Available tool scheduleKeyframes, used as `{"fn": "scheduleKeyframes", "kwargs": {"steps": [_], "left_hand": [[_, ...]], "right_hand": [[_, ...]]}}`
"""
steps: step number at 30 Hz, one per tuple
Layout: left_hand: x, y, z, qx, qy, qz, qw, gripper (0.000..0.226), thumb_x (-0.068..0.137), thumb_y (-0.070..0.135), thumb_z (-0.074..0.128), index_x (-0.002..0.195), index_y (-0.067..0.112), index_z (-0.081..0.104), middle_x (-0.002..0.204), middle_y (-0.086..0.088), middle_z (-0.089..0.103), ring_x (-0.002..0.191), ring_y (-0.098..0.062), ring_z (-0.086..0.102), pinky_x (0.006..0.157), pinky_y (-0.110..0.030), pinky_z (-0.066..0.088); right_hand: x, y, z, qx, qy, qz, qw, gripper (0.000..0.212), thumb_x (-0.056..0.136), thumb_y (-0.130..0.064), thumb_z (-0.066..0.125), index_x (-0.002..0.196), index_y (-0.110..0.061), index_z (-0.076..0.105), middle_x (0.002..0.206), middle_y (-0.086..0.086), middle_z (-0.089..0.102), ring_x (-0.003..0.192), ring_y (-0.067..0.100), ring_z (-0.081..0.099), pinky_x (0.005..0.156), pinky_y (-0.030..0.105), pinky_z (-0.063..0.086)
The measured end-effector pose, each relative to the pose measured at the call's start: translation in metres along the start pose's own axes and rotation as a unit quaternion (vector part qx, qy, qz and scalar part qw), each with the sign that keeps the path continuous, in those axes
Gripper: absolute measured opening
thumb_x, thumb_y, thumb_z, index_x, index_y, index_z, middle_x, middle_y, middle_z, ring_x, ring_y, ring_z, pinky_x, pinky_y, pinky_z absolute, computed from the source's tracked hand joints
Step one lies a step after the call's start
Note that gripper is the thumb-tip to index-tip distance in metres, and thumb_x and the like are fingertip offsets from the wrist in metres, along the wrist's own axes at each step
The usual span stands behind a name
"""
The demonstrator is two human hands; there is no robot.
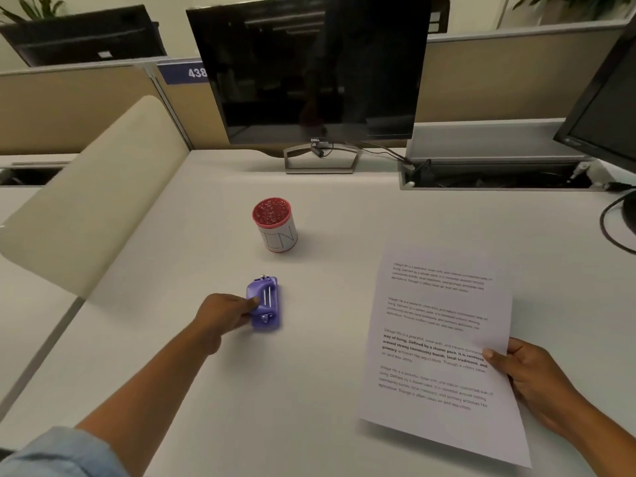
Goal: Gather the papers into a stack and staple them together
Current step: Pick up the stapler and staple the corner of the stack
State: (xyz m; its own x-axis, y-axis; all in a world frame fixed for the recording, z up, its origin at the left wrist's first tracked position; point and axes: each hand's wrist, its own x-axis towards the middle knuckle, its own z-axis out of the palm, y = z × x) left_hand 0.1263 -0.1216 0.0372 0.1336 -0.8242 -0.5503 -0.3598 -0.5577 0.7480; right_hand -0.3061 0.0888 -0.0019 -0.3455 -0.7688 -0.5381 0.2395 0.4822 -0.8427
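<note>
A small purple stapler [265,302] lies on the white desk [309,373], in the middle of the view. My left hand [222,316] reaches out to it, thumb and fingers closed on its left side. White printed papers [437,346] are at the right, held as one bundle a little above the desk. My right hand [526,376] grips their right edge, thumb on top.
A white cup with a red rim [275,223] stands behind the stapler. A dark monitor [316,70] on a stand sits at the back, a second monitor [605,108] at the far right. A cable tray [495,173] and a beige divider [93,201] border the desk.
</note>
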Motion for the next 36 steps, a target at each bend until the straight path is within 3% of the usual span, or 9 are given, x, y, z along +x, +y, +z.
{"fn": "scheduleKeyframes", "kwargs": {"steps": [6,11,17,21,24,27,31,33,36], "left_hand": [[-0.041,-0.011,0.062,-0.095,-0.067,-0.003,0.993,0.026,0.083,0.017,0.077,0.064,0.004,0.066,0.056,-0.005,0.063,0.046,-0.010,0.061,0.054,-0.018,0.057],[-0.065,-0.015,0.104,-0.121,-0.075,0.002,0.990,0.030,0.080,0.023,0.080,0.067,0.002,0.063,0.071,-0.014,0.061,0.066,-0.024,0.061,0.068,-0.030,0.057],[-0.078,-0.019,0.122,-0.112,-0.112,0.020,0.987,0.030,0.075,0.026,0.084,0.062,0.011,0.063,0.069,-0.011,0.062,0.068,-0.024,0.054,0.069,-0.036,0.046],[-0.086,-0.017,0.125,-0.147,-0.144,0.045,0.978,0.022,0.073,0.020,0.086,0.078,0.011,0.067,0.076,-0.010,0.071,0.069,-0.024,0.061,0.069,-0.036,0.048],[-0.088,-0.017,0.126,-0.169,-0.163,0.038,0.971,0.042,0.070,0.020,0.088,0.104,0.015,0.063,0.086,-0.010,0.079,0.074,-0.022,0.073,0.077,-0.038,0.055],[-0.088,-0.017,0.128,-0.150,-0.186,0.040,0.970,0.060,0.064,0.028,0.089,0.116,0.020,0.060,0.091,-0.005,0.080,0.086,-0.020,0.076,0.088,-0.039,0.057],[-0.091,-0.017,0.129,-0.154,-0.232,0.065,0.958,0.059,0.057,0.036,0.087,0.109,0.010,0.073,0.090,-0.002,0.079,0.082,-0.013,0.074,0.071,-0.024,0.057],[-0.091,-0.018,0.130,-0.163,-0.255,0.070,0.950,0.047,0.062,0.034,0.085,0.103,0.013,0.077,0.095,-0.006,0.079,0.086,-0.015,0.074,0.072,-0.025,0.058],[-0.091,-0.018,0.130,-0.164,-0.271,0.077,0.946,0.046,0.063,0.034,0.085,0.104,0.014,0.077,0.098,-0.006,0.078,0.089,-0.017,0.073,0.075,-0.026,0.058]], "right_hand": [[-0.002,-0.001,0.000,0.000,-0.003,0.001,1.000,0.022,0.092,-0.003,0.060,0.112,-0.004,0.067,0.099,0.014,0.078,0.085,0.031,0.075,0.064,0.033,0.063],[-0.006,-0.004,0.004,0.001,-0.011,0.004,1.000,0.021,0.093,-0.003,0.058,0.112,-0.003,0.066,0.098,0.013,0.078,0.082,0.029,0.076,0.058,0.030,0.061],[-0.011,-0.007,0.007,-0.023,-0.012,-0.011,1.000,0.020,0.092,-0.002,0.058,0.110,-0.004,0.068,0.097,0.014,0.078,0.081,0.030,0.076,0.060,0.032,0.062],[-0.012,-0.012,0.005,-0.036,0.007,-0.033,0.999,0.020,0.091,-0.001,0.060,0.109,-0.004,0.069,0.095,0.012,0.078,0.079,0.026,0.076,0.062,0.030,0.062],[-0.014,-0.020,0.005,-0.039,0.001,-0.046,0.998,0.020,0.091,-0.001,0.060,0.108,-0.006,0.069,0.095,0.010,0.079,0.081,0.027,0.076,0.063,0.029,0.062],[-0.015,-0.031,0.001,-0.053,-0.005,-0.071,0.996,0.020,0.090,-0.002,0.061,0.107,-0.010,0.070,0.095,0.009,0.079,0.082,0.026,0.076,0.064,0.027,0.061],[-0.017,-0.041,-0.001,-0.065,-0.012,-0.092,0.994,0.019,0.089,-0.004,0.063,0.105,-0.011,0.071,0.094,0.009,0.079,0.082,0.026,0.076,0.062,0.024,0.061],[-0.019,-0.043,-0.001,-0.062,-0.025,-0.094,0.993,0.020,0.088,-0.005,0.063,0.105,-0.011,0.072,0.096,0.009,0.079,0.084,0.027,0.076,0.063,0.025,0.061],[-0.020,-0.044,-0.001,-0.054,-0.037,-0.093,0.994,0.020,0.088,-0.006,0.063,0.105,-0.011,0.072,0.097,0.011,0.079,0.085,0.029,0.076,0.062,0.026,0.060]]}}
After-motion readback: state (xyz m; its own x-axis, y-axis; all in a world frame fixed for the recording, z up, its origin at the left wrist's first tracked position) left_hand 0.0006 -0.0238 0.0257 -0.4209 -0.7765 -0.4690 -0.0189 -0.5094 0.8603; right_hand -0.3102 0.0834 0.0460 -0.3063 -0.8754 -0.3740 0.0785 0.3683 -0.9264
